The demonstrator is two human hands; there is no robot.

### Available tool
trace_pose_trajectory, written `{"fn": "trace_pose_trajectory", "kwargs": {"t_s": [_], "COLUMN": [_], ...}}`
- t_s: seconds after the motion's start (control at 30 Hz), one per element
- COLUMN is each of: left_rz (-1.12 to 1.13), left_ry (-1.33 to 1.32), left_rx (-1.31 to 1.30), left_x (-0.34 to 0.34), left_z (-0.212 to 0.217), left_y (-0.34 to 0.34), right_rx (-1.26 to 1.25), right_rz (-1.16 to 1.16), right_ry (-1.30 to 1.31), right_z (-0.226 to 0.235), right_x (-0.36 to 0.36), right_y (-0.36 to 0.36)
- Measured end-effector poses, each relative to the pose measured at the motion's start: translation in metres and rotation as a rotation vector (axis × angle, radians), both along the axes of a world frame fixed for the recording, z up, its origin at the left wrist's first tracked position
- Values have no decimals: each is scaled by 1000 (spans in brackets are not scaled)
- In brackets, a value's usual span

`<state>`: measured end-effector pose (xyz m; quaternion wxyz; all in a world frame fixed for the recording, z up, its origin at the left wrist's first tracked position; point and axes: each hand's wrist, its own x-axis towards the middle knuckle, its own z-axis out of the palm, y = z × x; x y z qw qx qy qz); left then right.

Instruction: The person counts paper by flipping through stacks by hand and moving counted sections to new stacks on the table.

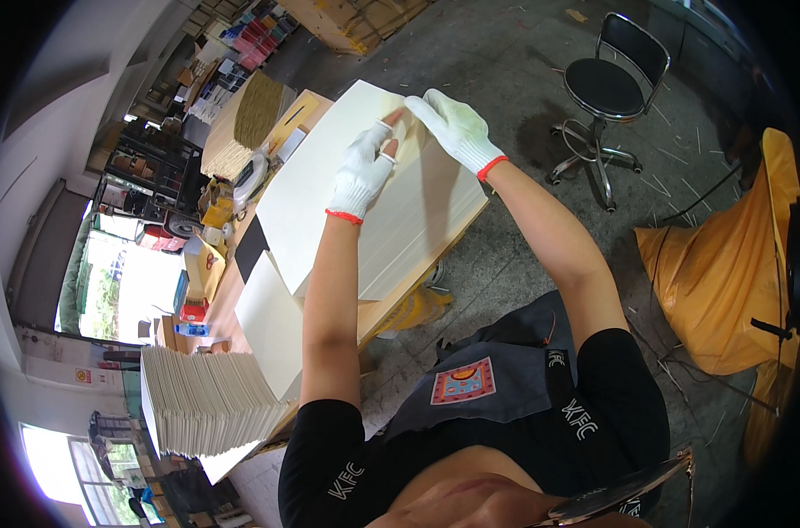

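My gloved left hand (362, 172) and right hand (457, 128) pinch the top cream paper sheet (329, 167) at the stack's twelve o'clock edge, peeling it free; next I judge a clean lift.

My wooden workbench (422, 268) is carrying a tall stack of cream sheets (365, 194) in the middle, a fanned pile of folded sheets (206, 400) at my left, and a black card (250, 246) lying between

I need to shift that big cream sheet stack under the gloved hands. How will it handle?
Probably heavy: the cream sheet stack is thick and wide. Single sheets look thin, likely floppy. The top sheets may slide; both gloved hands, left hand and right hand, work its far edge.
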<state>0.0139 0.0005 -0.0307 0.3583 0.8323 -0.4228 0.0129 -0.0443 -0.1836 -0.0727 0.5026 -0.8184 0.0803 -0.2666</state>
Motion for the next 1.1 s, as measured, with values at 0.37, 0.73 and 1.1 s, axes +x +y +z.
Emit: {"fn": "trace_pose_trajectory", "kwargs": {"t_s": [0.37, 0.73, 1.1], "left_rz": [65, -14, 50], "left_ry": [-55, -101, -65], "left_rx": [143, 51, 159], "left_x": [-1, 3, 0], "left_z": [4, 0, 4], "left_y": [1, 1, -2], "right_rx": [-78, -40, -61], "right_rz": [-40, -36, -42], "right_ry": [28, 18, -1], "right_z": [-3, -1, -6], "right_x": [6, 3, 6], "right_y": [-1, 0, -2]}}
